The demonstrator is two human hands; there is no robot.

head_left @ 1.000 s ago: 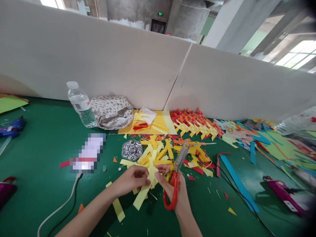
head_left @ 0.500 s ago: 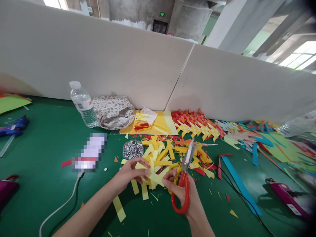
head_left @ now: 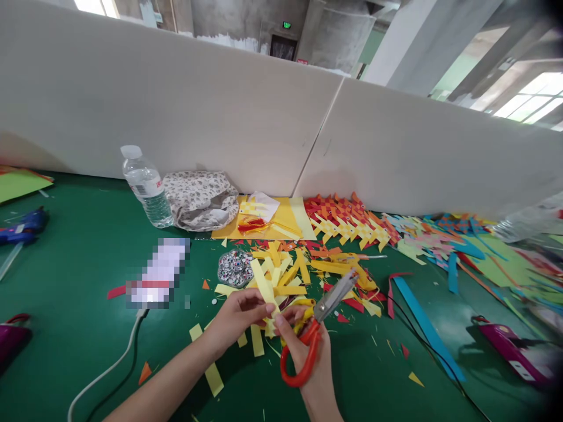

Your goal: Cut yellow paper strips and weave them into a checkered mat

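Observation:
My left hand (head_left: 237, 316) pinches a bundle of pale yellow paper strips (head_left: 265, 287) just above the green table (head_left: 88, 258). My right hand (head_left: 308, 351) is closed on red-handled scissors (head_left: 314, 331), their blades shut and pointing up to the right, while its thumb and forefinger also touch the strips. A pile of loose yellow and orange strips (head_left: 290, 266) lies right behind both hands. A short yellow strip (head_left: 206, 366) lies under my left forearm.
A dish of googly eyes (head_left: 236, 268), a water bottle (head_left: 146, 187) and a patterned cloth (head_left: 200, 199) stand behind. Woven paper fish (head_left: 352, 220) line the white partition. A blue strip (head_left: 422, 322), a white cable (head_left: 105, 369), a blue glue gun (head_left: 21, 225) and magenta cases (head_left: 510, 346) lie around.
The strip bundle has been turned, with one strip now sticking upward. The scissors tilted further to the right and lower. Both hands stayed close together in front of the pile.

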